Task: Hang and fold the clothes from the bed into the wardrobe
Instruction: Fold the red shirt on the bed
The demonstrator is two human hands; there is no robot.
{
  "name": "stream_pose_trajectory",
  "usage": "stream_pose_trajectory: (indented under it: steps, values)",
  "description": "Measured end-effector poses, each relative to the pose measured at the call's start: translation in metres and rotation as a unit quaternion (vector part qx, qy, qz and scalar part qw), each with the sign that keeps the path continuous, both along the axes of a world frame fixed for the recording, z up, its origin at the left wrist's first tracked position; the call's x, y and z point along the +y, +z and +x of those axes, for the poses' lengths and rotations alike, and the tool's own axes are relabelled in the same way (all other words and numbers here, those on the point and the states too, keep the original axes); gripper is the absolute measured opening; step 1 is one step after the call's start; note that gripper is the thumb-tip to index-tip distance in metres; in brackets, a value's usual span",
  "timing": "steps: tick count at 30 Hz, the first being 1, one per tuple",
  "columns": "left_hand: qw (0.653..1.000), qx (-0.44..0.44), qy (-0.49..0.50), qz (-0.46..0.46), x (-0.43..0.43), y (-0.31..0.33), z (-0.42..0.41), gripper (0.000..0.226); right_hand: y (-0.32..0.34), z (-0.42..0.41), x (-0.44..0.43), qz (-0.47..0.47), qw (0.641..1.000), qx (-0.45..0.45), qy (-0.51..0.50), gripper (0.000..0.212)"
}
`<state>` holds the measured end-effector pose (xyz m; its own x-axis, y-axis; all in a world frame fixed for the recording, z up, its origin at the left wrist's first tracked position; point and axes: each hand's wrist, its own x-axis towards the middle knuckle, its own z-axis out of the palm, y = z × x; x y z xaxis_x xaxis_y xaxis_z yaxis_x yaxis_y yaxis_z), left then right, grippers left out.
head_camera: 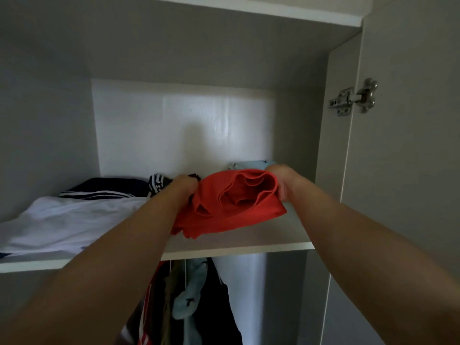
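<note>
Red folded garment [236, 205] lay on the wardrobe shelf [236, 244], right of centre. The left hand [185, 186] gripped its left side and the right hand [281, 181] its bunched right end, fingers [282, 191] curled into the cloth. The fold looked loose, with layers gaping at the right and a corner trailing near the shelf's front edge. Let go there, it would likely spring open or slide off. A push inward might ruck the striped garment [159, 183] just beside it. The shelf was pale and smooth. A white garment [74, 220] lay on its left part and a light blue one [251, 164] behind. Hanging clothes [194, 295] showed below, and a metal hinge [353, 98] on the open door [410, 158].
</note>
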<state>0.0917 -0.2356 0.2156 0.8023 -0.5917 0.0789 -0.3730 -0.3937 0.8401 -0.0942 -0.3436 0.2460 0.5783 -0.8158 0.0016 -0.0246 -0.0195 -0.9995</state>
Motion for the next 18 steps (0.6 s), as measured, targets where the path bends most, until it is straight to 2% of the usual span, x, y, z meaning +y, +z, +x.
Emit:
stream_pose_trajectory:
  steps: [2,3,4,6,8,10,12,13,14,16,17,18]
  values:
    - [0.990,-0.084,0.042,0.105,-0.012,-0.009,0.001,0.054,-0.015,0.009,-0.018,-0.039,0.995,0.090,-0.010,0.022]
    - [0.984,-0.114,0.049,0.126,-0.016,-0.015,0.000,0.063,-0.025,0.011,-0.025,-0.063,0.985,0.161,-0.014,0.023]
    - [0.981,-0.143,0.026,0.126,-0.017,-0.020,-0.001,0.067,-0.034,0.014,-0.034,-0.111,0.968,0.225,-0.029,0.023]
    - [0.969,-0.211,-0.094,0.089,-0.015,-0.028,-0.009,0.069,-0.046,0.014,-0.045,-0.209,0.935,0.285,-0.039,0.027]
    - [0.941,-0.224,-0.243,0.068,-0.006,-0.034,-0.021,0.071,-0.056,0.011,-0.055,-0.223,0.935,0.269,-0.052,0.037]
    - [0.908,-0.254,-0.326,0.073,0.001,-0.038,-0.033,0.090,-0.058,0.006,-0.054,-0.169,0.949,0.266,-0.028,0.054]
    - [0.868,-0.356,-0.323,0.120,0.001,-0.048,-0.037,0.112,-0.058,0.005,-0.050,-0.126,0.954,0.270,0.007,0.059]
    - [0.850,-0.400,-0.312,0.140,0.000,-0.054,-0.037,0.114,-0.057,0.004,-0.048,-0.125,0.954,0.274,0.018,0.057]
    - [0.842,-0.424,-0.300,0.144,-0.002,-0.060,-0.037,0.112,-0.056,0.004,-0.045,-0.125,0.953,0.275,0.028,0.051]
    - [0.845,-0.444,-0.275,0.114,-0.004,-0.070,-0.036,0.100,-0.053,0.006,-0.042,-0.108,0.961,0.251,0.053,0.023]
    - [0.846,-0.451,-0.267,0.093,-0.005,-0.073,-0.035,0.092,-0.052,0.007,-0.043,-0.080,0.970,0.218,0.066,0.017]
    - [0.849,-0.451,-0.265,0.071,-0.006,-0.074,-0.033,0.085,-0.050,0.007,-0.044,-0.047,0.980,0.180,0.073,0.025]
